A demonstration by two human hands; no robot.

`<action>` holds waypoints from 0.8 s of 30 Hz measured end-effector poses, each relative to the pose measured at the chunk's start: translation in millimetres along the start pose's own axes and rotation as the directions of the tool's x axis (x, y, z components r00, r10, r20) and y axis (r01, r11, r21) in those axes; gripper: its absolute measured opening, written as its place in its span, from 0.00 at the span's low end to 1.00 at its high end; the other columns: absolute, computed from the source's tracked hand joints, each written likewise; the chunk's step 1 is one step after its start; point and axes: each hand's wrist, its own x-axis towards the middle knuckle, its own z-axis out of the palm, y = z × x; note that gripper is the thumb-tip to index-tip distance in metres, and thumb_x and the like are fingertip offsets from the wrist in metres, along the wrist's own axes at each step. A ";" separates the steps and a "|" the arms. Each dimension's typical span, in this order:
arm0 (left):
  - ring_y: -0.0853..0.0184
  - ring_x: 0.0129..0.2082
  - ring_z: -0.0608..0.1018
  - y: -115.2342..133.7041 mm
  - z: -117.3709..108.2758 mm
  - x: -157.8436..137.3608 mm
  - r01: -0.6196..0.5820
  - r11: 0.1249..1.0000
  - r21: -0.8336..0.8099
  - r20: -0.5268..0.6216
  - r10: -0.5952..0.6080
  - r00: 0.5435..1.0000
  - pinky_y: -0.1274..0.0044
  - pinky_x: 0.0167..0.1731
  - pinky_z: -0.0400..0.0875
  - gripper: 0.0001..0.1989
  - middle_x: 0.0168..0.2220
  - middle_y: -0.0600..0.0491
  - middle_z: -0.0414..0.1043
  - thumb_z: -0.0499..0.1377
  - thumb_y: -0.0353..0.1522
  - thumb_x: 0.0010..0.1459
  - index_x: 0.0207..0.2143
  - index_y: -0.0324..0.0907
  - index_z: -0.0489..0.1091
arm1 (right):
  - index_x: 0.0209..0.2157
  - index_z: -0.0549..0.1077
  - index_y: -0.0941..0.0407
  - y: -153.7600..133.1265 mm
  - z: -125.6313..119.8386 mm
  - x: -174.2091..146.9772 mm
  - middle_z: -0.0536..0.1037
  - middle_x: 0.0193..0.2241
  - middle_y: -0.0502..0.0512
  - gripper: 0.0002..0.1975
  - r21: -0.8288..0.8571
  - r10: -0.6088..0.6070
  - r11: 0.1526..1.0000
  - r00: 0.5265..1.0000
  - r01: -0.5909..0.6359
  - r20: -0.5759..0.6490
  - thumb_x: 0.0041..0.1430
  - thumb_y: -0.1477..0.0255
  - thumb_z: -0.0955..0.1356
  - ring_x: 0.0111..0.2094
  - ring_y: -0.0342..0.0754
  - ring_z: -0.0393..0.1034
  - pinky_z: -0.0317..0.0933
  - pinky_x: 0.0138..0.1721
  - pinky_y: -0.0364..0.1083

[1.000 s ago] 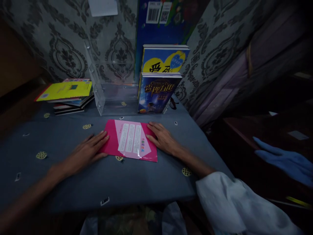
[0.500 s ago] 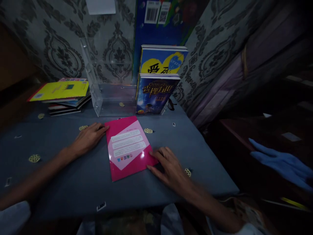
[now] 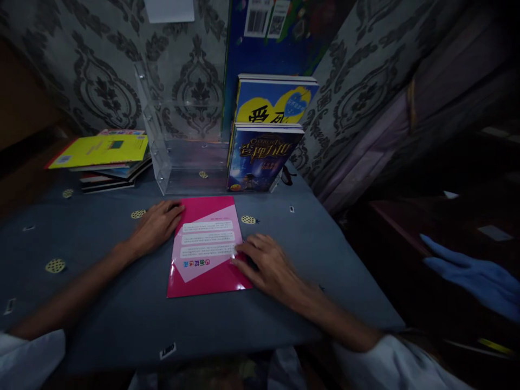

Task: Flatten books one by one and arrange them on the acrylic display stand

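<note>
A thin pink book [image 3: 205, 246] lies flat on the grey tablecloth [image 3: 122, 309], its long side running away from me. My left hand [image 3: 156, 226] rests flat at its upper left corner, fingertips touching the cover. On the right edge of the book lies my right hand [image 3: 266, 265], fingers spread over the cover. Neither hand has lifted the book.
A clear acrylic stand [image 3: 179, 141] against the wall holds two upright books [image 3: 262, 157] at its right side. A stack of books with a yellow one on top [image 3: 101, 157] lies back left. A blue-gloved hand [image 3: 471, 271] of another person shows at right, beyond the table edge.
The pink book has been turned from lying crosswise to lengthwise and squared up. My right hand moved from its far right edge to its near right side; my left hand shifted toward the upper left corner.
</note>
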 end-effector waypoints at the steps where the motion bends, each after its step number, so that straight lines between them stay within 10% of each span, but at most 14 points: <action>1: 0.52 0.53 0.73 0.2 1.0 0.2 -0.006 1.000 0.001 0.001 0.006 1.000 0.61 0.51 0.70 0.23 0.57 0.40 0.70 0.43 0.39 0.70 0.55 0.38 0.71 | 0.39 0.75 0.57 0.3 1.0 11.0 0.77 0.35 0.59 0.10 0.000 -0.008 1.000 1.000 0.008 0.002 0.68 0.67 0.65 0.39 0.54 0.71 0.66 0.42 0.53; 12: 0.53 0.58 0.72 1.7 4.4 -2.6 0.012 0.999 -0.042 -0.013 -0.013 1.000 0.58 0.54 0.68 0.22 0.59 0.42 0.70 0.45 0.40 0.69 0.56 0.41 0.69 | 0.66 0.57 0.63 -2.6 71.5 148.9 0.59 0.67 0.68 0.25 0.187 -0.149 0.975 0.979 0.122 0.138 0.68 0.77 0.56 0.69 0.55 0.52 0.49 0.68 0.59; 24: 0.53 0.60 0.71 1.6 2.6 -3.2 0.023 1.000 -0.021 0.015 -0.023 1.000 0.58 0.55 0.68 0.25 0.61 0.42 0.69 0.45 0.42 0.70 0.58 0.39 0.68 | 0.64 0.63 0.61 39.0 65.0 127.8 0.62 0.67 0.66 0.23 0.112 -0.067 0.992 0.993 0.055 0.101 0.72 0.69 0.57 0.69 0.53 0.53 0.48 0.69 0.58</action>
